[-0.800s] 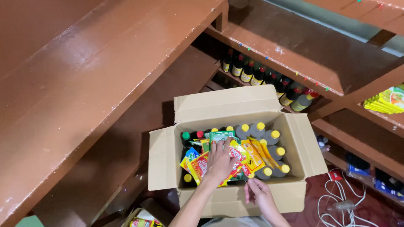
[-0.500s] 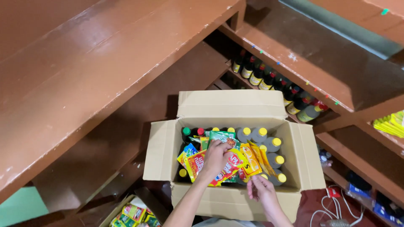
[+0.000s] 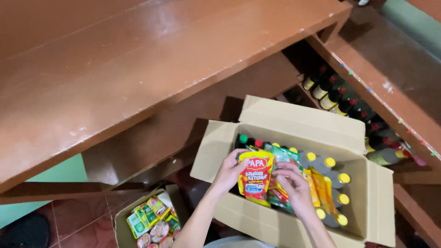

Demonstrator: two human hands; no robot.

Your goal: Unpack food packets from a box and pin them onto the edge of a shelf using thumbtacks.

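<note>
At the bottom of the frame, left of centre, a small open carton point(image 3: 149, 220) sits on the tiled floor, packed with green and red packets. Just right of it the person's forearms rise into the frame. The left hand point(image 3: 228, 171) grips the left edge of a red and yellow sauce pouch point(image 3: 256, 177), held upright over the open cardboard box point(image 3: 294, 133) in the lower right of the frame. The right hand point(image 3: 294, 186) closes its fingers on the pouch's right side and on the loose sachets point(image 3: 317, 186) lying just beside it, so both hands are clamped on the pouch, close together.

Under and behind the pouch, yellow-capped bottles point(image 3: 337, 177) stand upright along the right side of the box, with a green cap and a red cap at its far left corner. The box flaps stand open.

Beyond the box, in the upper right of the frame, dark bottles point(image 3: 342, 98) line a low shelf under a brown wooden surface point(image 3: 138, 69), which fills the upper left.
</note>
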